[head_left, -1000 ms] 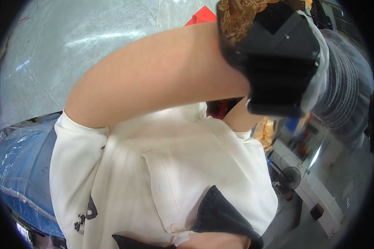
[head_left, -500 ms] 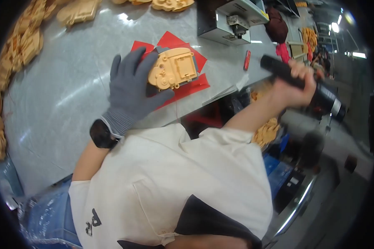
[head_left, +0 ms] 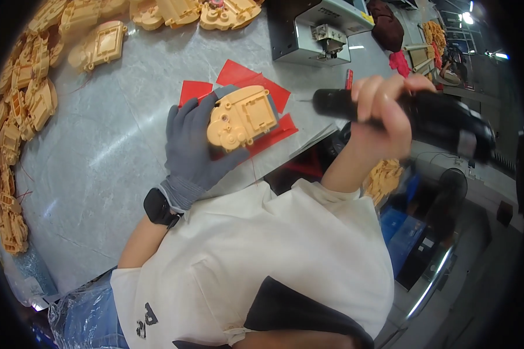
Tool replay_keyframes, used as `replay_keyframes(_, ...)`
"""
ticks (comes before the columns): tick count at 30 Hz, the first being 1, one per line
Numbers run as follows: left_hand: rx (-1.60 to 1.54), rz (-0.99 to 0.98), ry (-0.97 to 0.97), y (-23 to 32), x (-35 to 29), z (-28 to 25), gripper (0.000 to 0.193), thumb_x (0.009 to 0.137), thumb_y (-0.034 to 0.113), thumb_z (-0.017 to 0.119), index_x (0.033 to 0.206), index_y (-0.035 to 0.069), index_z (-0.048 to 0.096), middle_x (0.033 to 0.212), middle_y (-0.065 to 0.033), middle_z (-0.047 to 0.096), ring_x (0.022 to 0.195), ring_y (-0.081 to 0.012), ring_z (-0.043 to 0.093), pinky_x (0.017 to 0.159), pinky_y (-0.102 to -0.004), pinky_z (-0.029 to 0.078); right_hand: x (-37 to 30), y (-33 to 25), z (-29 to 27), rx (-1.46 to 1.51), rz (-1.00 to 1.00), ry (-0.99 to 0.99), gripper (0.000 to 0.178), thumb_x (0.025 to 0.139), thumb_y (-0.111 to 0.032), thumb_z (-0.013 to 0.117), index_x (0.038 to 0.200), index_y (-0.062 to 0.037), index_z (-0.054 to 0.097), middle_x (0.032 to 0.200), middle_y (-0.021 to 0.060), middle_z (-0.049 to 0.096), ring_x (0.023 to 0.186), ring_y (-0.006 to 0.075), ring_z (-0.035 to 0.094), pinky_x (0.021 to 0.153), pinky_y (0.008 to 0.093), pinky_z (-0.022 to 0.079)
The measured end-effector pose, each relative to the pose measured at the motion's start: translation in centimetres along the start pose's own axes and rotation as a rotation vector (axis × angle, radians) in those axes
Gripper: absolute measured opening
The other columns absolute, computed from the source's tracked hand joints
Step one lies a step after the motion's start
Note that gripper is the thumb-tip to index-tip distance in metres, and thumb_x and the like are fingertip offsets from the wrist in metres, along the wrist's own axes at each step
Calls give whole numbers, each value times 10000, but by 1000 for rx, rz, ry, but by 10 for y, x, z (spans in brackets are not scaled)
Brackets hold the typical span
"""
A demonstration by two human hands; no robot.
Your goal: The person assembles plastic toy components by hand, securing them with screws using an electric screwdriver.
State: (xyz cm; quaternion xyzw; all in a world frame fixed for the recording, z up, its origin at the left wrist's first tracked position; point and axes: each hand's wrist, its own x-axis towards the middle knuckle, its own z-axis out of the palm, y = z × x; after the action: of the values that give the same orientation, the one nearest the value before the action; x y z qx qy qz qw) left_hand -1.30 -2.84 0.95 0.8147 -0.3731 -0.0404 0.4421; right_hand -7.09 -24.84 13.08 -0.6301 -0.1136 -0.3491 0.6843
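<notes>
My left hand (head_left: 195, 139), in a grey knitted glove, grips the left side of a pale orange plastic housing (head_left: 239, 121) with thumb and fingers. The housing has a rectangular recess and round bosses facing up. It rests on a grey block (head_left: 275, 107), mostly hidden beneath it, with red sheets (head_left: 256, 83) around. In my bare right hand (head_left: 384, 113) is a black electric screwdriver (head_left: 448, 119), blurred by motion. Its thin bit points left toward the housing, apart from it.
More orange housings (head_left: 102, 46) line the table's far and left edges in heaps. A grey-white machine (head_left: 326, 29) stands at the back right, and a small red tube (head_left: 349, 79) lies in front of it. A dark red bag (head_left: 385, 26) sits beyond.
My right hand has swung the screwdriver leftward, closer to the housing, and its bit now shows. My left hand keeps its hold on the housing. The view has shifted slightly.
</notes>
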Motion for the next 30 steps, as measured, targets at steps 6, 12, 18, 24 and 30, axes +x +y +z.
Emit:
replay_keyframes(6,-118,36,44,-3,-3,-1,817,635,363,749,1279,26,377,1196,-135,491,1079,-325,450,985,-454,309,-2,6,66,21,57,-156,413,690,53,537,1056,-28,365,578,67,483,475,141,470,505,306,435)
replay_keyframes(12,-154,39,38,-5,-9,-6,796,667,358,730,1297,33,368,1168,-126,499,1039,-309,470,975,-448,335,0,19,84,15,131,-33,411,681,44,552,1043,-22,370,563,67,488,458,140,475,514,287,447)
replay_keyframes(18,-128,25,32,-7,-10,-10,779,677,357,723,1290,19,381,1106,-122,512,1026,-303,475,975,-445,336,4,37,85,-17,145,-94,382,691,34,511,1048,-22,385,583,74,479,463,153,472,531,317,433)
replay_keyframes(24,-105,33,38,-9,-10,-7,761,671,354,727,1270,13,403,1060,-136,514,1025,-305,475,975,-445,338,10,42,87,-108,216,-141,337,704,2,502,1020,-45,394,603,76,468,481,171,470,563,346,417)
replay_keyframes(30,-132,33,44,-15,-10,-7,732,661,351,734,1235,15,427,1056,-139,514,1019,-306,481,965,-449,348,14,49,93,-134,279,-148,314,699,4,521,979,-56,390,604,79,473,471,172,469,546,344,416)
